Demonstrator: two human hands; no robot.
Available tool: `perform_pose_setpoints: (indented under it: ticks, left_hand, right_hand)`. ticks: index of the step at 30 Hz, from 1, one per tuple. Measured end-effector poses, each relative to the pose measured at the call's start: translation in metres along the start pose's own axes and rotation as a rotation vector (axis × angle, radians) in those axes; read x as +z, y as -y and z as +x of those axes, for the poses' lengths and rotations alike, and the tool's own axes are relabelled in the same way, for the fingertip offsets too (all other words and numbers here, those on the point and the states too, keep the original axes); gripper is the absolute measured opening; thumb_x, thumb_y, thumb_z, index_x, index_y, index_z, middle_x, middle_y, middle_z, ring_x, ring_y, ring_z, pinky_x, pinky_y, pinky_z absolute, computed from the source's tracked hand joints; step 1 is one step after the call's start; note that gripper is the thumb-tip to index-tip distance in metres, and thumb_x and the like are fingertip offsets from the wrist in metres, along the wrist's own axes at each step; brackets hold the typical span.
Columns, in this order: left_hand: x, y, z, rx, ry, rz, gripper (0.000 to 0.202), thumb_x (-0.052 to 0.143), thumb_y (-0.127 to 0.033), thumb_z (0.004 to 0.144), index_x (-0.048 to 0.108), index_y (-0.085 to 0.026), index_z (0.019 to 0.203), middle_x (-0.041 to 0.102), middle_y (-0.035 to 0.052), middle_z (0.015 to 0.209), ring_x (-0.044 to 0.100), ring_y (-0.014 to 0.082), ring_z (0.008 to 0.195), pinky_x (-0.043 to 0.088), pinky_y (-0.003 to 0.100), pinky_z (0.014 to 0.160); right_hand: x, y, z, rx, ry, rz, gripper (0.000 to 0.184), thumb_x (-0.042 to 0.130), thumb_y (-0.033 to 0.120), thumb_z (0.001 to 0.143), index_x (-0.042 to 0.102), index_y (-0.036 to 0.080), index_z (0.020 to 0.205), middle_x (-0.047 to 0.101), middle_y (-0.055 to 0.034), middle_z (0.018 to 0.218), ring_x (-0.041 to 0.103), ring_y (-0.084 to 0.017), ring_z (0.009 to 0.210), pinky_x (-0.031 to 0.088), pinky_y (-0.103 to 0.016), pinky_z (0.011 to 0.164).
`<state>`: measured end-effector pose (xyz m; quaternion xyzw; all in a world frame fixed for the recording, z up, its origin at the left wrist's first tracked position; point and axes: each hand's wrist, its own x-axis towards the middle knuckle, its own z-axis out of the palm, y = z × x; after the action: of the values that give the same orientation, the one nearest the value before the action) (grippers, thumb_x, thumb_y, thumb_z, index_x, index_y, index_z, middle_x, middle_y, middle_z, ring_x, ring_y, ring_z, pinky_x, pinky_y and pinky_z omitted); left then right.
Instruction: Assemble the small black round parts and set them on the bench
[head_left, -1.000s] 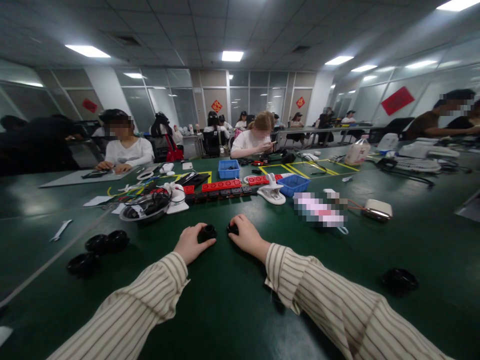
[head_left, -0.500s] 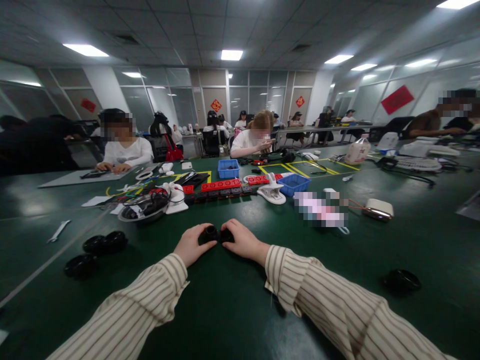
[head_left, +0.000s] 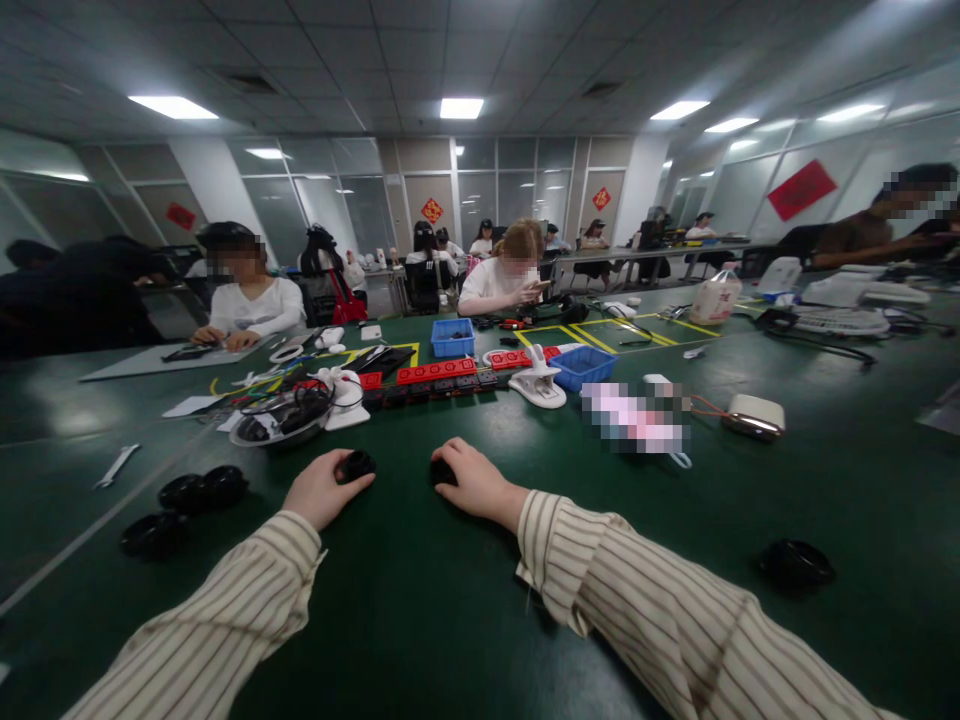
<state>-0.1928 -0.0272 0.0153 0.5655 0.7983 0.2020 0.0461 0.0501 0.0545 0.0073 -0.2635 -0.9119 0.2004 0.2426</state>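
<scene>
My left hand (head_left: 324, 488) is closed around a small round black part (head_left: 358, 463) with a ring-like top, low over the green table (head_left: 420, 620). To its right, my right hand (head_left: 474, 480) grips another dark round part (head_left: 442, 470), mostly hidden by the fingers. A gap of bare table separates the two hands. Several similar black ring-shaped parts (head_left: 202, 488) lie to the left of my left forearm. One more black ring-shaped part (head_left: 795, 564) rests at the right, beyond my right sleeve.
Ahead stand red-and-black power strips (head_left: 435, 372), a white clip base (head_left: 538, 380), blue baskets (head_left: 452, 338) and a bowl of black cables (head_left: 277, 420). A wrench (head_left: 118, 466) lies left; a cream power bank (head_left: 756, 416) lies right. Across the table sit co-workers (head_left: 255, 305).
My hands were close together, the black parts nearly touching. My left hand has moved left with its part; my right hand has stayed about where it was.
</scene>
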Motion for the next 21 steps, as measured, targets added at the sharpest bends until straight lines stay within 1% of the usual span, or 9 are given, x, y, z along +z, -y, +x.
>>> perform_pose_setpoints:
  ticks: [5,9,11,13,17,19,21]
  left_hand:
    - [-0.01,0.022,-0.01,-0.076,-0.029,0.043,0.055,0.053,-0.058,0.065,0.055,-0.016,0.1,0.055,0.002,0.069,0.057,0.0216,0.068,0.042,0.029,0.058]
    - [-0.016,0.034,-0.02,-0.129,-0.048,0.061,0.057,0.051,-0.059,0.066,0.053,-0.015,0.102,0.055,0.0017,0.068,0.057,0.0214,0.067,0.043,0.029,0.057]
    - [-0.02,0.039,-0.025,-0.153,-0.061,0.097,0.056,0.049,-0.06,0.067,0.053,-0.016,0.102,0.057,0.0034,0.072,0.058,0.023,0.071,0.044,0.03,0.06]
    - [-0.026,0.044,-0.029,-0.174,-0.079,0.145,0.056,0.048,-0.059,0.068,0.052,-0.016,0.103,0.06,0.0064,0.08,0.059,0.025,0.078,0.046,0.032,0.066]
    - [-0.041,0.053,-0.039,-0.258,-0.097,0.276,0.061,0.043,-0.057,0.073,0.039,-0.016,0.119,0.059,0.0137,0.101,0.059,0.0296,0.091,0.046,0.037,0.075]
    - [-0.048,0.057,-0.043,-0.27,-0.07,0.361,0.057,0.04,-0.056,0.075,0.039,-0.019,0.119,0.058,0.0142,0.106,0.058,0.0302,0.094,0.045,0.038,0.077]
    - [-0.054,0.059,-0.048,-0.269,-0.046,0.446,0.053,0.038,-0.056,0.077,0.041,-0.02,0.116,0.057,0.0123,0.108,0.057,0.0284,0.096,0.044,0.037,0.079]
  right_hand:
    - [0.001,-0.001,0.0,-0.012,0.006,-0.008,0.039,0.064,0.019,0.07,0.052,0.018,0.106,0.047,-0.0065,0.106,0.05,-0.018,0.096,0.042,-0.034,0.088]
    - [0.0,-0.001,0.0,-0.016,0.01,0.0,0.038,0.064,0.018,0.07,0.052,0.018,0.106,0.046,-0.0067,0.105,0.049,-0.018,0.097,0.041,-0.034,0.089]
    - [0.0,0.0,-0.001,-0.017,0.013,-0.007,0.038,0.063,0.017,0.07,0.052,0.018,0.106,0.046,-0.0068,0.105,0.049,-0.018,0.097,0.041,-0.034,0.088]
    - [-0.001,0.001,-0.002,-0.017,0.015,-0.017,0.037,0.063,0.017,0.071,0.052,0.018,0.107,0.046,-0.007,0.105,0.049,-0.018,0.097,0.041,-0.034,0.088]
    - [-0.002,0.003,-0.003,-0.022,0.019,-0.034,0.037,0.061,0.017,0.072,0.051,0.017,0.108,0.046,-0.0075,0.106,0.049,-0.018,0.098,0.041,-0.034,0.089]
    - [-0.002,0.003,-0.003,-0.027,0.019,-0.04,0.036,0.06,0.017,0.072,0.051,0.016,0.108,0.046,-0.0078,0.106,0.049,-0.018,0.098,0.041,-0.034,0.089]
    - [-0.002,0.003,-0.003,-0.031,0.019,-0.045,0.036,0.06,0.017,0.073,0.052,0.015,0.107,0.047,-0.008,0.106,0.049,-0.019,0.098,0.041,-0.033,0.089]
